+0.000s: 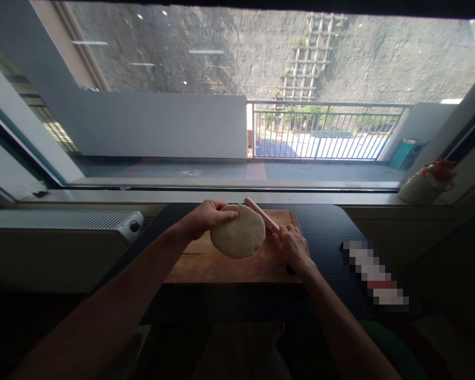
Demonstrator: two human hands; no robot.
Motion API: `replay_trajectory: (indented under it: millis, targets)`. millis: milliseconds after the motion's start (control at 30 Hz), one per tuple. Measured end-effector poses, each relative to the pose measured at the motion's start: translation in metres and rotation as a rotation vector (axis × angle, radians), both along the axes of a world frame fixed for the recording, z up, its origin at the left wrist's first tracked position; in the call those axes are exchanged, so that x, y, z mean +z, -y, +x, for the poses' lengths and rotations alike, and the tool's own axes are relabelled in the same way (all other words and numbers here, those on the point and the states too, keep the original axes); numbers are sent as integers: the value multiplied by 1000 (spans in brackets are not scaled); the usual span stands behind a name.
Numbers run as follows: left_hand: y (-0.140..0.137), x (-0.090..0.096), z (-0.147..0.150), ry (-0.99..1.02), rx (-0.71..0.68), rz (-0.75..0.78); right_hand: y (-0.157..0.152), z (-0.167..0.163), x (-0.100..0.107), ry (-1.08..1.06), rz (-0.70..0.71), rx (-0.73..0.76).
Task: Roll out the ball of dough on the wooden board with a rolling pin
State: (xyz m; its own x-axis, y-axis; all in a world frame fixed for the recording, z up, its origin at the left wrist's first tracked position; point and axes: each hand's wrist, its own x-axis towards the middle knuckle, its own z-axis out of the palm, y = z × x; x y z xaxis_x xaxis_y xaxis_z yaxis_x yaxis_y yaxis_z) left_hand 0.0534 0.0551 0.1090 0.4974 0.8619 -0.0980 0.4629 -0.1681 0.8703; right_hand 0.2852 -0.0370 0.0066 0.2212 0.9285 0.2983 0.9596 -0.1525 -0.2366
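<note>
The left hand [210,217] pinches the flat dough [238,233] by its edge over the board [221,272] on the bench [325,232], the right hand [294,246] is curled round the rolling pin [261,213], and I think the soft dough could tear, hung from just that pinch.

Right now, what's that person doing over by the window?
A person is handling a flat, round piece of dough. The left hand pinches it by the edge, thumb on the near face, and seems to hold it up over a wooden board. The right hand grips the near end of a thin rolling pin, which slants away toward the windowsill. The board rests on a dark table.
</note>
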Motion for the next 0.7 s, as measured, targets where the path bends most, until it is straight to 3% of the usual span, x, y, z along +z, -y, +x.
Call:
replay_trajectory:
  millis: [133,200,267,400,500,600,700]
  targets:
    - [22,-54,-9,11,141,110,-2,9,0,-21,-18,57]
    - [27,-73,-17,1,183,170,-3,17,4,-27,-38,120]
    - [27,-75,-27,-14,229,261,-6,21,13,-26,-48,193]
    - [18,-51,-45,-55,323,530,-20,11,41,12,1,391]
    - [17,-42,-52,-272,274,818,-42,-8,57,54,-19,593]
    - [28,-57,-55,-519,140,893,-66,-23,58,50,-154,657]
    - [46,-78,-54,-614,114,888,-89,-35,47,41,-215,613]
